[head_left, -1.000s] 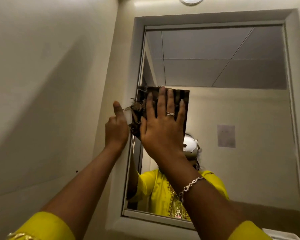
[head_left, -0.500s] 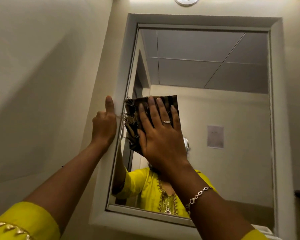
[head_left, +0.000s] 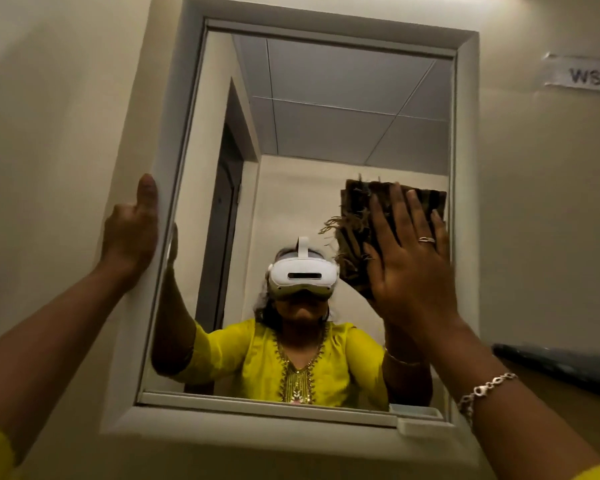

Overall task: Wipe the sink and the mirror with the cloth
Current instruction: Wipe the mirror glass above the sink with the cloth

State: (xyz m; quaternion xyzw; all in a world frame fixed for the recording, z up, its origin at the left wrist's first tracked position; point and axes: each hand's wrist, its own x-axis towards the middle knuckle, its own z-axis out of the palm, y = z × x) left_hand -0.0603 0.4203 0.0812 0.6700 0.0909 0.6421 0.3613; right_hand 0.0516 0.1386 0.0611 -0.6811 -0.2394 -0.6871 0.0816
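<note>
Large rectangular wall mirror in a pale recessed frame; folded dark brown frayed cloth sits against the glass at its right edge. Right hand lies flat, fingers spread, pinning the cloth without gripping it; left hand braces the frame's left side, thumb up, holding nothing. Risk, as I judge it: unclamped, the cloth could slide out or unfold mid-stroke, and bare fingertips overhanging it could smear the glass.

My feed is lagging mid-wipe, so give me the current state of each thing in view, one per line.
cloth: folded, frayed edge loose, pressed flat on the glass near the mirror's right side.
right hand: open palm, fingers spread over the cloth.
left hand: braced on the left frame, thumb up, holding nothing.
mirror: upright on the wall, no streaks visible.
wall label: stuck on the wall, partly cut off.
</note>
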